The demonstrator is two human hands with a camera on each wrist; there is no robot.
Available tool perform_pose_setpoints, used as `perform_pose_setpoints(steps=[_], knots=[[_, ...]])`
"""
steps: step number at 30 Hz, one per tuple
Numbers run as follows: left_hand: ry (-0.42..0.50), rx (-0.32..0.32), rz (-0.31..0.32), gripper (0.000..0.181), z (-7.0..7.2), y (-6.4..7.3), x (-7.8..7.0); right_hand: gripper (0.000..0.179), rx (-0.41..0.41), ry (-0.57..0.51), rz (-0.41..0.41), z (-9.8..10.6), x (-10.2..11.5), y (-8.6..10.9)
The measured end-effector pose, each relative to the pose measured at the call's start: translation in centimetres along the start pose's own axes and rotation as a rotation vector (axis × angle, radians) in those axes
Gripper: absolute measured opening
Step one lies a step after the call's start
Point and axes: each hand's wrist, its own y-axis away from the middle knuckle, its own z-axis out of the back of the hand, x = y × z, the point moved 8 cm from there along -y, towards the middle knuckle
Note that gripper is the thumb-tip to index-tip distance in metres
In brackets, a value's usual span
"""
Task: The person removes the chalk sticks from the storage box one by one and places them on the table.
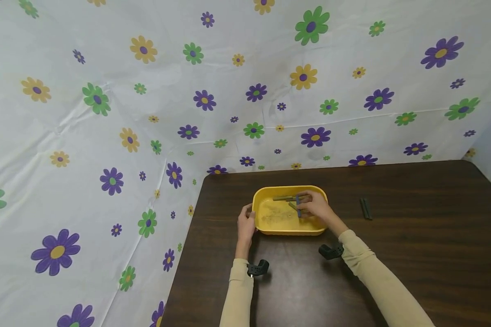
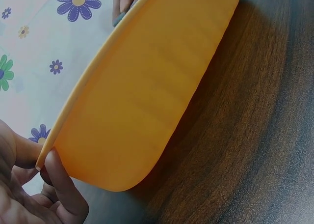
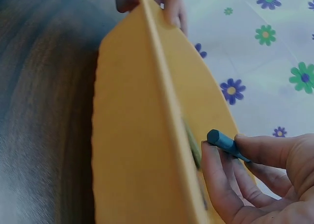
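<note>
A yellow plastic tub (image 1: 276, 222) stands on the dark wooden table, with several olive-green sticks (image 1: 283, 198) lying inside. My left hand (image 1: 246, 223) pinches the tub's left rim; in the left wrist view the thumb and fingers (image 2: 66, 192) lie on either side of that rim. Over the right part of the tub, my right hand (image 1: 314, 206) holds a short blue stick (image 3: 225, 143) between thumb and fingertips. The stick's near end looks faceted in the right wrist view. The tub's wall hides most of its contents from both wrist views.
Two dark green sticks (image 1: 366, 209) lie side by side on the table (image 1: 425, 245), right of the tub. A white sheet with printed flowers (image 1: 229, 91) hangs behind the table and along its left side. Dark wrist mounts (image 1: 258, 268) sit at both sleeves.
</note>
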Motion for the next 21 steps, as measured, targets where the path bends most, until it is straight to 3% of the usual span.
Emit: perform_pose_setpoints(steps=[10, 21], knots=[[0.016, 0.003, 0.005, 0.033, 0.0, 0.2, -0.1, 0.051, -0.065, -0.014, 0.009, 2.9, 0.5, 0.5], [0.021, 0.014, 0.007, 0.034, -0.1, 0.2, 0.0, 0.057, -0.059, -0.071, -0.013, 4.3, 1.1, 1.3]])
